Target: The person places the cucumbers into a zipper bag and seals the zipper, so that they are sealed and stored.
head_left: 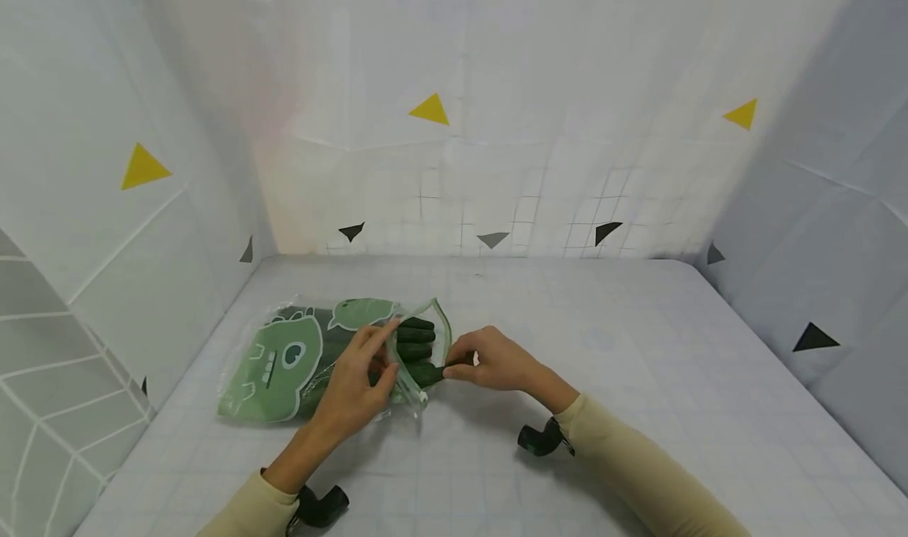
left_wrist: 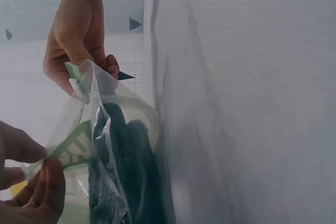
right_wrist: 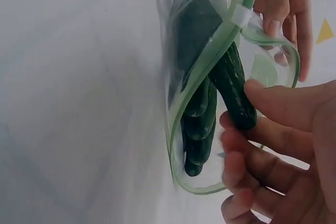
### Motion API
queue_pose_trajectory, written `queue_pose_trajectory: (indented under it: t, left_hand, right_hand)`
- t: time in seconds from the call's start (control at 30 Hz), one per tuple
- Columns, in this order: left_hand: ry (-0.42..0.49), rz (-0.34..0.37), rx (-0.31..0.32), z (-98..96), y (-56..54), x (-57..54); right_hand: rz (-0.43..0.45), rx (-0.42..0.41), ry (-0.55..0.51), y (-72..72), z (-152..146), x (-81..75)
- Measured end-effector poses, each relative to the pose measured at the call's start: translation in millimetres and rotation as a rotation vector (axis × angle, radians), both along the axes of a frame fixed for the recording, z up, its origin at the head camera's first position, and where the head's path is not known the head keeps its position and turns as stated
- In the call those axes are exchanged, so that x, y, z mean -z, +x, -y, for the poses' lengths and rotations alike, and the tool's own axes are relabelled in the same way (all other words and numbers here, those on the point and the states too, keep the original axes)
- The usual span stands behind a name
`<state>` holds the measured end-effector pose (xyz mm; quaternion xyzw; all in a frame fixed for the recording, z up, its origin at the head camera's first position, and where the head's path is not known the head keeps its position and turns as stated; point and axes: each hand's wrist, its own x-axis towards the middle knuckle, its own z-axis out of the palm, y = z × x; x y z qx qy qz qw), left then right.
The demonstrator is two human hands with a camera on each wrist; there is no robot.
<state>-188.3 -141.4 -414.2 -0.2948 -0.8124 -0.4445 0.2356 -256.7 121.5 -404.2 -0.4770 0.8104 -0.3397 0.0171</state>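
A clear zip bag (head_left: 277,371) printed with green cartoon dinosaurs lies on its side on the table, its green-rimmed mouth open to the right. Several dark green cucumbers (head_left: 415,337) are packed inside. My left hand (head_left: 352,387) pinches the bag's film near the mouth, as the left wrist view shows. With thumb and fingers, my right hand (head_left: 496,359) pinches the end of one cucumber (right_wrist: 236,87), which pokes out through the opening while its other end is inside. Below it in the right wrist view, the other cucumbers' tips (right_wrist: 195,150) show. A white slider (right_wrist: 242,16) sits on the zip.
The white table (head_left: 603,340) has a faint grid and is bordered by white sheet walls with yellow triangles (head_left: 430,110) and dark ones. Black wrist-worn devices (head_left: 541,438) sit at both sleeves, close to the tabletop.
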Motion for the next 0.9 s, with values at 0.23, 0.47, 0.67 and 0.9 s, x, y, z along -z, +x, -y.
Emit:
queue_pose_trajectory:
  t: [0.23,0.47,0.67,0.9]
  left_hand:
    - [-0.004,0.017,0.005,-0.3,1.7,0.1]
    - [-0.007,0.046,0.025,-0.6,0.9,0.4]
    - [-0.017,0.051,0.018,-0.3,2.0,-0.1]
    - [-0.025,0.083,0.039,-2.3,3.3,0.3]
  right_hand:
    - [-0.005,0.008,-0.075,1.6,13,9.6]
    - [0.038,0.028,-0.115,2.6,31,18.3]
    - [0.077,0.040,-0.124,1.2,42,18.1]
    - [0.105,0.045,-0.015,-1.2,40,19.0]
